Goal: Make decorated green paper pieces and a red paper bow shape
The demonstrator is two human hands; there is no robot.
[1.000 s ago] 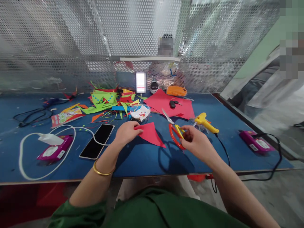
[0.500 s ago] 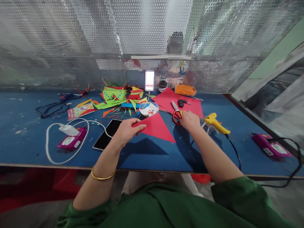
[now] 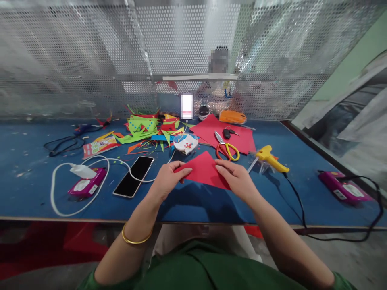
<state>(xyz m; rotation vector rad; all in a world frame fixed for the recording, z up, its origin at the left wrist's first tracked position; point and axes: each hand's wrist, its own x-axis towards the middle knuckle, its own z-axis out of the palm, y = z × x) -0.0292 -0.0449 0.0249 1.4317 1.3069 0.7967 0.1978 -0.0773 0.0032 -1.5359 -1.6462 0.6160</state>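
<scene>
A red paper triangle (image 3: 204, 170) is held above the blue table, its peak pointing away from me. My left hand (image 3: 169, 177) pinches its left corner between thumb and fingers. At its right side, my right hand (image 3: 236, 177) grips the paper the same way. Just beyond my right hand lie scissors (image 3: 225, 147) with red and yellow handles, partly on a larger red sheet (image 3: 208, 131). A dark key (image 3: 226, 133) rests on that sheet.
A yellow glue gun (image 3: 269, 158) lies right. Left are a black phone (image 3: 134, 177), a white cable and a purple power strip (image 3: 88, 184); another purple strip (image 3: 344, 187) sits far right. Colored paper scraps (image 3: 142, 127) and a white bowl (image 3: 185, 143) lie behind.
My right hand has let go of the scissors, which now lie on the table, and has moved nearer to take the right side of the red triangle. The view has shifted slightly.
</scene>
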